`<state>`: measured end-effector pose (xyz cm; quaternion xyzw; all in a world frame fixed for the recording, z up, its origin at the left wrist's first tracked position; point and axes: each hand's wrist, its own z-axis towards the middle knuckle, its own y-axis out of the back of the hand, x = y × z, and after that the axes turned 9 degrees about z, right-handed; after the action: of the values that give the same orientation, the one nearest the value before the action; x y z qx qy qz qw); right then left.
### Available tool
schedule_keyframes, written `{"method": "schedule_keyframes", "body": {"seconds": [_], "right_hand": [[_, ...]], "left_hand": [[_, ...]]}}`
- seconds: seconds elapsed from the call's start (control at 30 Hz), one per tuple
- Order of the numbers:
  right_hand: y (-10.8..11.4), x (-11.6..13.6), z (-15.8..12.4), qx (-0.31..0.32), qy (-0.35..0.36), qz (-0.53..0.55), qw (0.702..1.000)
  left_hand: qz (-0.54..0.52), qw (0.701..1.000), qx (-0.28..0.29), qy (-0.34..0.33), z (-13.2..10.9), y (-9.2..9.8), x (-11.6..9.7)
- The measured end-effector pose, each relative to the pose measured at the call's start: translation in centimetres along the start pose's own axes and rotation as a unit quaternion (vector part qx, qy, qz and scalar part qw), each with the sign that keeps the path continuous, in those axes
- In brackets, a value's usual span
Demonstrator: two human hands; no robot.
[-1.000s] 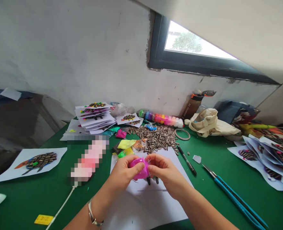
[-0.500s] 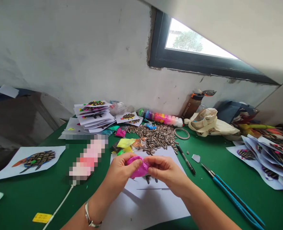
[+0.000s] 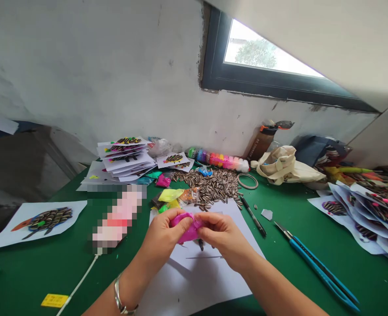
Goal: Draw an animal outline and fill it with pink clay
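Note:
Between both hands, above white paper (image 3: 213,289), is a glossy magenta packet of modelling clay (image 3: 187,233). My left hand (image 3: 166,232) grips its left side, thumb laid across the front. The fingertips of my right hand (image 3: 222,233) pinch its upper right edge. Partly covered by the hands, a few dark seeds (image 3: 201,245) show on the paper below. Just beyond lie yellow clay packets (image 3: 170,195) and a pile of striped sunflower seeds (image 3: 215,186).
A black pen (image 3: 253,215) and blue utility knife (image 3: 318,263), blade exposed, lie to the right. Stacks of seed pictures stand at left (image 3: 128,160) and right (image 3: 361,215). A tape ring (image 3: 247,175), cloth bag (image 3: 277,164) and bottle (image 3: 261,142) are farther back.
My hands still hold the magenta packet, and the right fingers have shifted slightly along its edge. The whole view has moved a little.

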<state>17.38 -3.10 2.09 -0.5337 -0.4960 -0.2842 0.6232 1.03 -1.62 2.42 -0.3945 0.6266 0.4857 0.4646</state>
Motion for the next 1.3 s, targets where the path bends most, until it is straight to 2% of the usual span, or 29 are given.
{"method": "schedule_keyframes", "body": {"seconds": [0.2,0.53,0.73,0.9,1.03,1.13,1.3], "right_hand": [[0.4,0.8,0.0,-0.006,0.002,-0.038,0.999],[0.9,0.0,0.0,0.032,0.001,-0.083,0.996],[1.5,0.5,0.1,0.03,-0.019,-0.051,0.998],[2.0,0.5,0.0,0.019,-0.024,-0.066,0.997],[2.8,0.9,0.3,-0.024,-0.03,0.015,0.999],[3.5,1.3,0.5,-0.057,-0.031,0.103,0.993],[4.2,1.6,0.7,-0.058,-0.033,0.152,0.986]], "left_hand": [[-0.037,0.999,0.004,0.023,-0.3,-0.1,-0.5],[-0.008,1.0,0.011,0.022,0.1,0.2,-0.2],[-0.006,1.0,0.017,0.023,0.3,0.3,-0.1],[-0.016,0.999,0.016,0.031,0.4,0.2,0.3],[-0.025,0.999,-0.017,0.026,0.9,0.5,1.2],[-0.069,0.996,-0.03,0.038,1.1,0.9,1.4],[-0.155,0.984,-0.061,0.061,1.4,1.4,0.8]]}}
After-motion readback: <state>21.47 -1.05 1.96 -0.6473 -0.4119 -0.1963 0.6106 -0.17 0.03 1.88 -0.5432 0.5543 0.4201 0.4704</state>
